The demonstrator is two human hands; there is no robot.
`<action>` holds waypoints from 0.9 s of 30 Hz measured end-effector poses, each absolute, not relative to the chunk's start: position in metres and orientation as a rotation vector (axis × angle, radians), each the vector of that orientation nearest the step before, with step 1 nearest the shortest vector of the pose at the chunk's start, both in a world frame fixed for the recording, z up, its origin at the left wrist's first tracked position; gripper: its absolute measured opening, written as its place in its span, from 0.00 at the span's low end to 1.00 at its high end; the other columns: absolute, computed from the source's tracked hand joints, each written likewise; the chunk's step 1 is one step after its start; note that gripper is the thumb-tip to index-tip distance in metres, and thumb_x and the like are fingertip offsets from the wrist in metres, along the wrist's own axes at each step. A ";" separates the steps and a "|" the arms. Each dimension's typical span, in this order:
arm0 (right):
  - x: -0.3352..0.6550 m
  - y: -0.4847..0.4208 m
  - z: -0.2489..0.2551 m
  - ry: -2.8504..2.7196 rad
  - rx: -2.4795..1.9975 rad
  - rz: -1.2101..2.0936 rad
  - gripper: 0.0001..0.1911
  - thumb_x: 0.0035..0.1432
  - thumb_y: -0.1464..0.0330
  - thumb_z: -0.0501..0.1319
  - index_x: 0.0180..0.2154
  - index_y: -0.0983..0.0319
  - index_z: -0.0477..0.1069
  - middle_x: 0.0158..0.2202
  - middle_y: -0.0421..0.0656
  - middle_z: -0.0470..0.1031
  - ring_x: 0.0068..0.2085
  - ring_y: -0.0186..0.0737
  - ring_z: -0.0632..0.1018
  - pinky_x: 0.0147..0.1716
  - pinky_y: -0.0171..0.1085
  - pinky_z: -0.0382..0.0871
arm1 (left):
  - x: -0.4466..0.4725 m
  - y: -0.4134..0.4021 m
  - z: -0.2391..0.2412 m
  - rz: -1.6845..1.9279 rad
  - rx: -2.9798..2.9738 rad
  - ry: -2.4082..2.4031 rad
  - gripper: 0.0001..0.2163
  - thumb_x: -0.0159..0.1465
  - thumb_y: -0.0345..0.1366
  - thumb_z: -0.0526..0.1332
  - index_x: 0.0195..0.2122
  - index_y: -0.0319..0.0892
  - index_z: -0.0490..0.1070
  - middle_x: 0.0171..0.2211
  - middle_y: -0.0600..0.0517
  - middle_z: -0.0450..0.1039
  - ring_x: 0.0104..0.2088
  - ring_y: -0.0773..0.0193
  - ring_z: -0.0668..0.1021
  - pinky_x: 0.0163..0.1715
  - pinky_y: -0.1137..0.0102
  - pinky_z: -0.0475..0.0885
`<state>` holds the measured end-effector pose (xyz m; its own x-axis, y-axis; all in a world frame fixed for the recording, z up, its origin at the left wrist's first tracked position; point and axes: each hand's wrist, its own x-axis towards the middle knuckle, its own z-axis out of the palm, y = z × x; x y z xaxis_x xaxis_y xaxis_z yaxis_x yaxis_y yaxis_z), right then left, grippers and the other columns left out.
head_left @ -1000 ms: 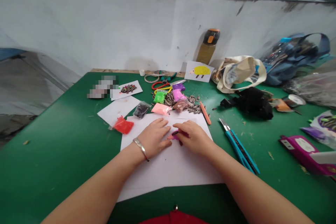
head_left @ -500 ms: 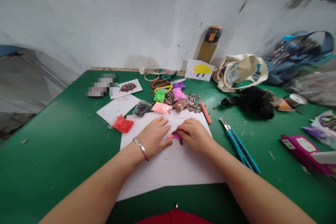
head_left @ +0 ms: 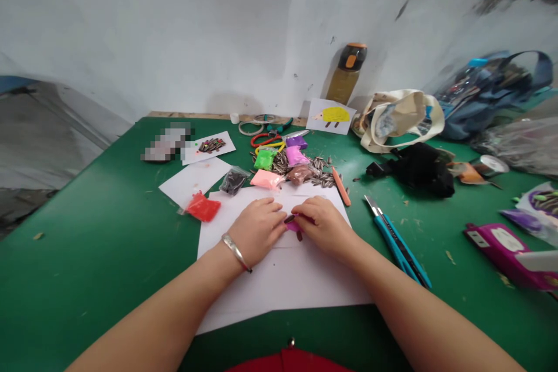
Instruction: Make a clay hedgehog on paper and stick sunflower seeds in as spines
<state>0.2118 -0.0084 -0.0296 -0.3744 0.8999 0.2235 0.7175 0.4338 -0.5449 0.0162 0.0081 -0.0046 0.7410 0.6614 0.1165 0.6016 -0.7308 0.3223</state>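
Observation:
On the white paper [head_left: 305, 279], both hands meet over a small magenta clay shape [head_left: 293, 226] with a brown piece [head_left: 299, 236] at its lower edge. My right hand [head_left: 325, 224] pinches a dark sunflower seed [head_left: 289, 219] against the clay, covering part of it. From the left, my left hand [head_left: 258, 228], wearing a silver bangle, has thumb and fingers drawn together at the clay's left end. Whatever lies between those fingertips is hidden. Beyond the hands lie loose sunflower seeds [head_left: 321, 179] and packets of pink [head_left: 267, 179], brown [head_left: 300, 174] and green clay [head_left: 264, 158].
A blue utility knife [head_left: 396, 244] lies right of the paper, blade out, near an orange tool [head_left: 340, 186]. Red clay [head_left: 203, 207] and black clay [head_left: 234, 180] sit left. Behind are scissors [head_left: 267, 139], a bottle [head_left: 346, 75] and a hedgehog picture [head_left: 331, 116].
My left hand has moved slightly right, its thumb and fingers closing together over the clay's left end. My right hand stays almost in place with the seed.

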 end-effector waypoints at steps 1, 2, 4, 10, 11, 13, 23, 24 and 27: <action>0.212 -0.008 -0.029 -2.199 -1.359 0.501 0.07 0.58 0.74 0.59 0.35 0.60 0.76 0.30 0.41 0.75 0.35 0.38 0.72 0.39 0.37 0.58 | 0.016 0.008 -0.005 0.333 2.678 0.993 0.10 0.66 0.33 0.52 0.37 0.41 0.73 0.35 0.49 0.72 0.41 0.59 0.72 0.51 0.60 0.66; 0.211 -0.008 -0.029 -2.200 -1.358 0.508 0.07 0.58 0.74 0.59 0.34 0.60 0.76 0.30 0.40 0.75 0.35 0.37 0.72 0.39 0.37 0.58 | 0.016 0.008 -0.005 0.332 2.678 0.993 0.10 0.66 0.33 0.52 0.36 0.41 0.74 0.34 0.49 0.73 0.41 0.60 0.73 0.50 0.60 0.66; 0.211 -0.008 -0.028 -2.209 -1.356 0.520 0.08 0.58 0.74 0.59 0.32 0.59 0.76 0.29 0.40 0.75 0.34 0.37 0.71 0.38 0.37 0.58 | 0.015 0.009 -0.005 0.303 2.683 0.998 0.11 0.66 0.33 0.53 0.34 0.41 0.75 0.33 0.50 0.73 0.40 0.60 0.73 0.51 0.61 0.66; 0.209 -0.009 -0.027 -2.215 -1.370 0.516 0.08 0.59 0.73 0.59 0.31 0.59 0.76 0.29 0.39 0.74 0.35 0.37 0.71 0.39 0.37 0.57 | 0.018 0.007 -0.008 0.260 2.687 1.046 0.12 0.67 0.33 0.52 0.34 0.42 0.76 0.33 0.49 0.73 0.42 0.59 0.72 0.49 0.61 0.66; 0.209 -0.009 -0.027 -2.217 -1.371 0.516 0.08 0.59 0.73 0.59 0.31 0.59 0.76 0.29 0.39 0.74 0.35 0.37 0.71 0.39 0.37 0.57 | 0.019 0.007 -0.008 0.277 2.685 1.052 0.12 0.67 0.33 0.52 0.34 0.42 0.76 0.33 0.49 0.73 0.42 0.59 0.72 0.48 0.61 0.66; 0.209 -0.009 -0.028 -2.216 -1.374 0.519 0.08 0.58 0.74 0.59 0.31 0.59 0.76 0.29 0.39 0.74 0.35 0.37 0.71 0.39 0.37 0.56 | 0.020 0.006 -0.009 0.307 2.685 1.061 0.12 0.66 0.32 0.52 0.34 0.42 0.76 0.32 0.49 0.73 0.42 0.59 0.72 0.47 0.62 0.66; 0.207 -0.010 -0.028 -2.214 -1.387 0.495 0.08 0.58 0.74 0.59 0.31 0.59 0.76 0.30 0.39 0.75 0.36 0.37 0.71 0.40 0.37 0.56 | 0.022 0.005 -0.009 0.253 2.670 1.085 0.13 0.67 0.32 0.51 0.34 0.41 0.76 0.34 0.48 0.73 0.45 0.58 0.72 0.50 0.61 0.65; 0.206 -0.010 -0.029 -2.216 -1.388 0.494 0.08 0.58 0.73 0.59 0.31 0.59 0.76 0.30 0.39 0.75 0.36 0.37 0.71 0.40 0.37 0.56 | 0.022 0.005 -0.009 0.255 2.669 1.088 0.13 0.67 0.32 0.51 0.34 0.41 0.76 0.34 0.48 0.73 0.45 0.58 0.72 0.50 0.61 0.65; 0.206 -0.010 -0.030 -2.220 -1.382 0.487 0.08 0.58 0.73 0.59 0.32 0.59 0.76 0.29 0.39 0.75 0.35 0.38 0.71 0.39 0.38 0.57 | 0.022 0.004 -0.008 0.250 2.657 1.094 0.13 0.67 0.31 0.52 0.33 0.41 0.76 0.35 0.48 0.74 0.45 0.58 0.72 0.50 0.61 0.65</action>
<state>0.2061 -0.0099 -0.0296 -0.3773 0.9026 0.2075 0.7329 0.4279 -0.5289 0.0217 0.0040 -0.0084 0.7023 0.7093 0.0601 0.6652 -0.6840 0.2995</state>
